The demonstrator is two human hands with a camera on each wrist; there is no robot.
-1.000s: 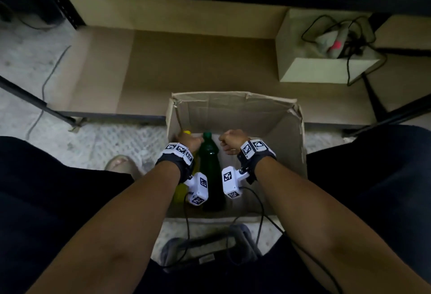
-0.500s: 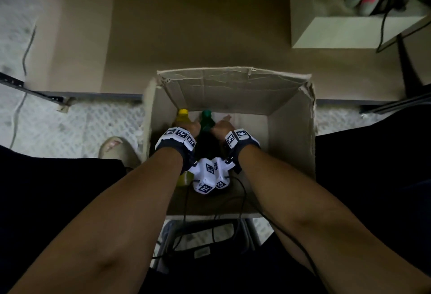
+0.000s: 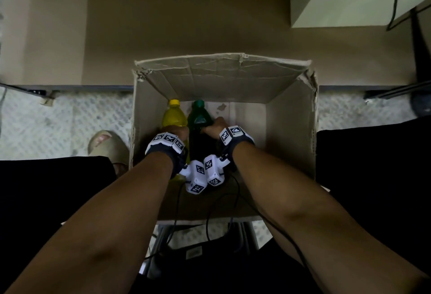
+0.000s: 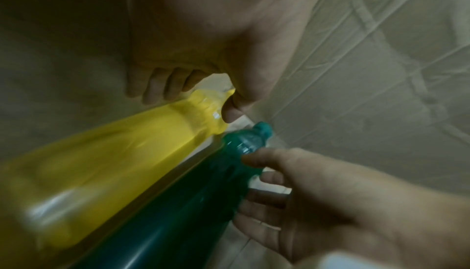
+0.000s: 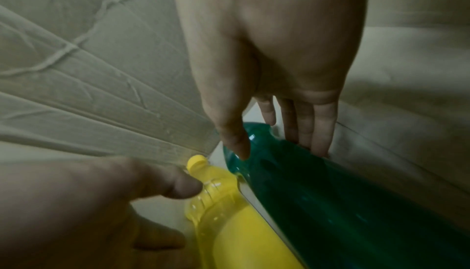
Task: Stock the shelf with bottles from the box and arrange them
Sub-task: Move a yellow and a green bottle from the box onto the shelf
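An open cardboard box point(image 3: 290, 130) stands on the floor between my knees, and two bottles stand upright in its left part. My left hand point(image 3: 177, 131) grips the yellow bottle point(image 3: 175, 116) at its shoulder, thumb point(image 4: 230, 110) on one side and fingers curled round the other. My right hand point(image 3: 215, 125) grips the green bottle point(image 3: 199, 114) the same way, with the thumb point(image 5: 237, 146) on the near side and the fingers point(image 5: 305, 132) behind. Both caps show above the hands. The low brown shelf board point(image 3: 186, 13) lies just beyond the box.
A pale box point(image 3: 349, 6) with cables on it sits on the shelf at the right. A sandalled foot point(image 3: 105, 144) is on the patterned floor left of the cardboard box. Dark shelf frame rails point(image 3: 70, 88) run along the shelf's front edge.
Both hands have gone down from the caps to the bottles' shoulders and closed round them. The wrists have come together and my head has tilted down over the box.
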